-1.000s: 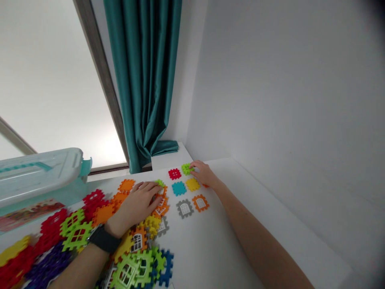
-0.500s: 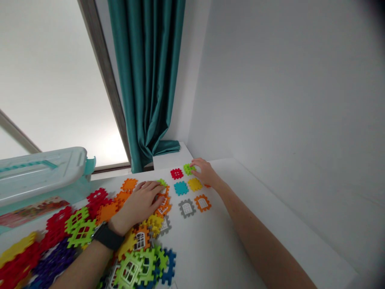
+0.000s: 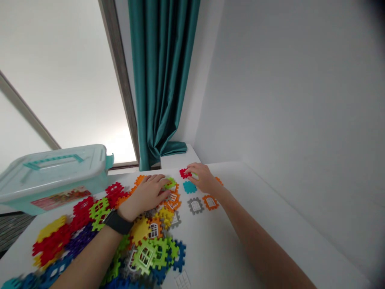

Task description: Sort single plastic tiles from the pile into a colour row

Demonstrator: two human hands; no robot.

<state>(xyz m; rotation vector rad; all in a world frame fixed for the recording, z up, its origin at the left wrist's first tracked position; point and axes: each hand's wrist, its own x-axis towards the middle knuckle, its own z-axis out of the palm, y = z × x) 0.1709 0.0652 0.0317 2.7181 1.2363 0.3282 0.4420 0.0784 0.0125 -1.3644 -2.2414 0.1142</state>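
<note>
My left hand [image 3: 148, 195], with a dark watch on its wrist, rests palm down over the pile of interlocking plastic tiles. Its fingers spread across orange tiles [image 3: 173, 198], beside a lime green tile [image 3: 170, 183]. Further right, my right hand [image 3: 203, 178] has its fingertips at the edge of a red tile [image 3: 184, 173], thumb apart from the fingers. A lime green tile [image 3: 195, 176] shows between them, mostly covered. Just below lies a turquoise tile [image 3: 189, 187]. Nearer me are a grey window tile [image 3: 195, 205] and an orange window tile [image 3: 210, 202].
A lidded clear box [image 3: 64, 168] with a turquoise handle stands at the table's back left. Heaped tiles in several colours, red [image 3: 82, 212] and blue [image 3: 180, 255] among them, cover the left side. A green curtain [image 3: 161, 80] hangs behind; a wall [image 3: 285, 100] borders the right.
My view has swung left, so more of the box shows. My right hand has moved from the lime green tile towards the red one, now covering the yellow tile. My left hand stays over the pile.
</note>
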